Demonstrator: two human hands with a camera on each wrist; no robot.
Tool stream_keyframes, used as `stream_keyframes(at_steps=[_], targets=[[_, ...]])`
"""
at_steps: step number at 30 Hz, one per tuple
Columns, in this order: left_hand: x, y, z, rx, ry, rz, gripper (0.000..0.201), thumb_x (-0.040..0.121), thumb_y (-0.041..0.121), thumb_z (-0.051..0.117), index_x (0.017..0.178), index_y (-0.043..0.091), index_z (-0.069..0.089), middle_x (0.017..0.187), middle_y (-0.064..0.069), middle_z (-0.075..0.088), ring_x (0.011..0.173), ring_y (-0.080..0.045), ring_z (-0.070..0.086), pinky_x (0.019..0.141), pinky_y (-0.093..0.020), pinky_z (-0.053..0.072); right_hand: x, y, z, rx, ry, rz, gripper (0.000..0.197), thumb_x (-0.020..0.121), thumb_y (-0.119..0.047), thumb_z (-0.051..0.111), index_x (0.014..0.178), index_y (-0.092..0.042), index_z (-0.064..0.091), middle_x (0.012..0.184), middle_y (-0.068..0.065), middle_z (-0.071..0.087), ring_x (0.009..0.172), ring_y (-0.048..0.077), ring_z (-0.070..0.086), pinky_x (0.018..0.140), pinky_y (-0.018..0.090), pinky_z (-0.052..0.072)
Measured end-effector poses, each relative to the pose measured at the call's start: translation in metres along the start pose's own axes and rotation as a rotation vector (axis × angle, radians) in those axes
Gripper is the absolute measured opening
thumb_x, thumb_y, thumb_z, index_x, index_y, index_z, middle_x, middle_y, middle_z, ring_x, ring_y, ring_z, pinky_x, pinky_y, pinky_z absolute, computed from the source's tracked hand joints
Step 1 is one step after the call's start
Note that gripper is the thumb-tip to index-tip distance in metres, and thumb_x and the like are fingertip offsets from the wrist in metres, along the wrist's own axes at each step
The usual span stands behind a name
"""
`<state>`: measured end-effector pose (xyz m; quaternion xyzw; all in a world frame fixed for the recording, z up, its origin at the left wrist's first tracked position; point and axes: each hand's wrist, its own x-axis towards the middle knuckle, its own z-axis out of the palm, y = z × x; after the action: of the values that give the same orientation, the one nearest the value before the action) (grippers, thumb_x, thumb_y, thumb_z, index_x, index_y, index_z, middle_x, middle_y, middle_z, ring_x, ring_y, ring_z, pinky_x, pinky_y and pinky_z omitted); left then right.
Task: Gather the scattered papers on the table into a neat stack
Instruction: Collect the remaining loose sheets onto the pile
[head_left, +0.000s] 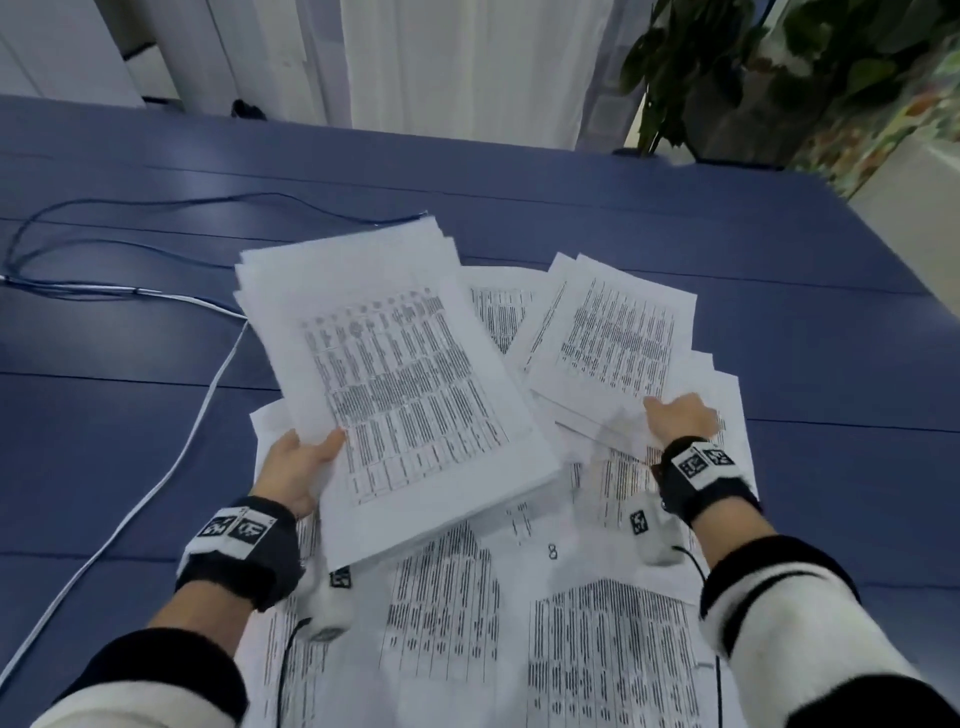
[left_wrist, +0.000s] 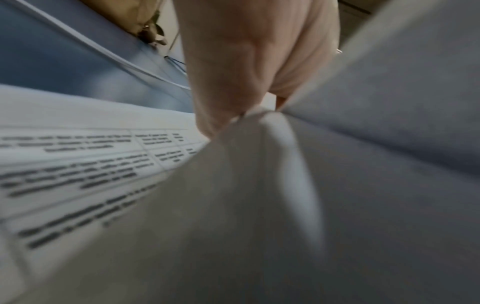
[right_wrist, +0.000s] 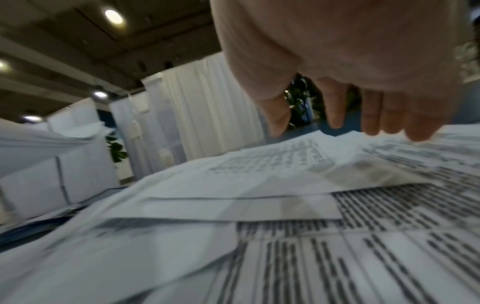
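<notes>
My left hand (head_left: 304, 470) grips a thick stack of printed sheets (head_left: 395, 374) by its near left corner, thumb on top, and holds it tilted above the table. In the left wrist view the thumb (left_wrist: 233, 72) pinches the stack's edge (left_wrist: 363, 102). My right hand (head_left: 680, 415) hovers palm down over loose printed sheets (head_left: 608, 332) on the right. Its straight fingers (right_wrist: 376, 115) reach down to the top sheet (right_wrist: 272, 160); whether they touch it I cannot tell. More scattered sheets (head_left: 519, 623) lie overlapping near the front edge under both wrists.
The blue table (head_left: 779, 249) extends far and right. A white cable (head_left: 171, 467) and thin blue cables (head_left: 104, 249) run across its left side. A potted plant (head_left: 727, 67) and white curtains (head_left: 457, 62) stand beyond the far edge.
</notes>
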<state>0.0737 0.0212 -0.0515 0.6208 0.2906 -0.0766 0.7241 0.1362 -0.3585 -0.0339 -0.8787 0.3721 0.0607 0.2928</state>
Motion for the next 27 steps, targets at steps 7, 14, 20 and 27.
stream_keyframes(at_steps=[7, 14, 20, 27], targets=[[0.041, 0.004, 0.008, -0.101, -0.078, -0.112, 0.019, 0.094, 0.007, 0.049, 0.11, -0.002, 0.057, 0.104, -0.017, 0.065, 0.08, -0.022, 0.07, 0.073, -0.034, 0.057, 0.047, -0.016, 0.006, -0.281, -0.098, 0.078, 0.091, 0.077, -0.06, 0.061, 0.138, 0.002, 0.036, 0.147, 0.022, 0.03, 0.139, 0.04, 0.017, 0.113, 0.048, 0.022], [0.071, 0.013, 0.034, -0.171, -0.113, -0.153, 0.024, 0.095, 0.007, 0.046, 0.118, 0.007, 0.055, 0.087, -0.005, 0.073, 0.07, -0.015, 0.071, 0.057, -0.03, 0.058, 0.055, -0.049, 0.027, -0.183, -0.194, 0.021, 0.104, 0.071, -0.038, 0.078, 0.142, 0.004, 0.014, 0.144, 0.023, 0.029, 0.133, 0.037, 0.032, 0.104, 0.04, 0.035], [0.077, 0.015, 0.051, -0.154, -0.139, -0.157, 0.036, 0.096, 0.005, 0.044, 0.132, 0.005, 0.048, 0.101, -0.005, 0.064, 0.089, -0.018, 0.061, 0.08, -0.035, 0.048, 0.029, -0.069, 0.052, -0.234, -0.306, -0.13, 0.098, 0.065, -0.031, 0.084, 0.136, 0.004, 0.026, 0.138, 0.022, 0.032, 0.128, 0.035, 0.037, 0.105, 0.039, 0.038], [0.073, 0.011, 0.056, -0.131, -0.167, -0.156, 0.031, 0.096, 0.006, 0.045, 0.126, 0.008, 0.05, 0.103, -0.006, 0.064, 0.094, -0.021, 0.06, 0.093, -0.038, 0.041, -0.007, -0.067, 0.095, -0.443, -0.455, -0.382, 0.067, 0.06, -0.056, 0.074, 0.113, -0.021, 0.053, 0.113, 0.003, 0.058, 0.111, 0.022, 0.053, 0.095, 0.03, 0.047]])
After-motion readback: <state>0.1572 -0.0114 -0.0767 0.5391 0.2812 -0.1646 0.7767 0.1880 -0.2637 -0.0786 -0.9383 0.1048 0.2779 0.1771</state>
